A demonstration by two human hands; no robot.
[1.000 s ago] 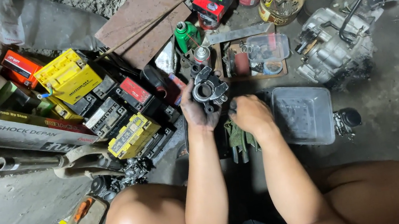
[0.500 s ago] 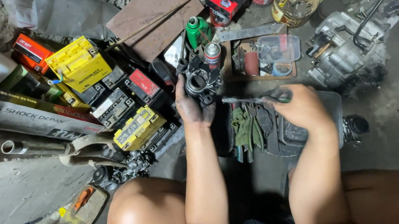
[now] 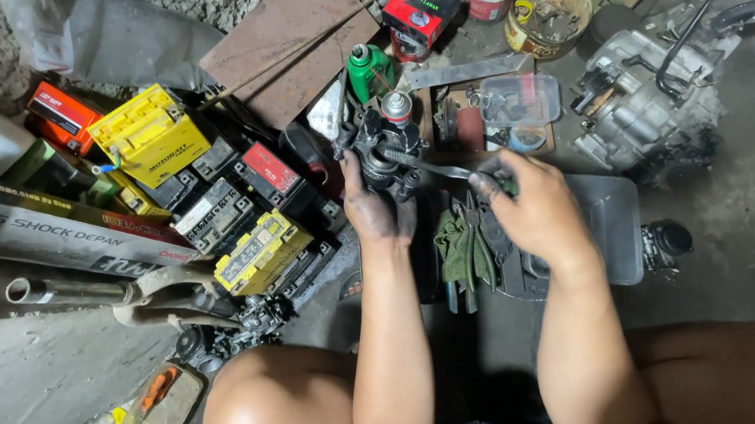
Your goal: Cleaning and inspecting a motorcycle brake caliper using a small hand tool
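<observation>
The left hand (image 3: 375, 210) is closed around a dark carburetor-like metal part (image 3: 376, 148), held up above the floor just in front of the green bottle (image 3: 367, 68), and the right hand (image 3: 535, 210) grips a slim metal tool (image 3: 430, 165) whose tip is touching that part. The work looks only in the middle — the part is in one piece, while pliers (image 3: 463, 249) lie unused beside the grey tray (image 3: 617, 218).

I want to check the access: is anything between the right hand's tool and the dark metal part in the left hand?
Nothing visible is. The left hand holds the dark metal part, and the slim tool from the right hand already reaches it.
</observation>
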